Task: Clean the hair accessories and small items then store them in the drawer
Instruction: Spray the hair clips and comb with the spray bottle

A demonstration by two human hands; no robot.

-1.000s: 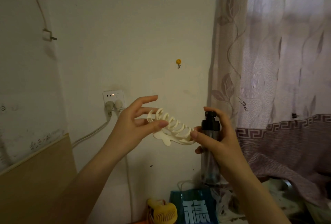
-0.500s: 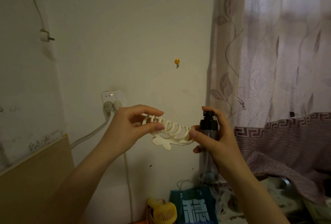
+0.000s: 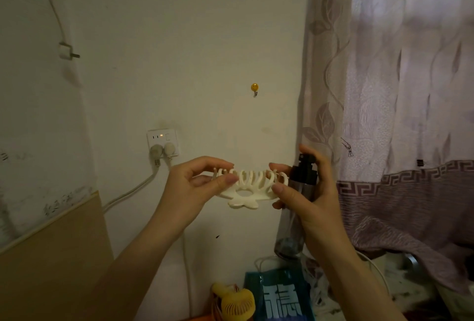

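Before the wall, both hands' fingers pinch a cream hair claw [image 3: 247,187]; the right hand [image 3: 305,200] also grips a spray bottle [image 3: 298,192].

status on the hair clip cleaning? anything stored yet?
Nothing looks stored; no drawer is in view. In hand: left hand and right hand both hold the cream hair clip, the right also gripping a spray bottle. Left: finishing the clean and putting it away.

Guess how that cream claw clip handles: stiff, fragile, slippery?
The cream claw clip probably stays rigid: it spans between left hand and right hand without sagging. Thin curved teeth look snappable. Open, skeletal shape suggests it is light.
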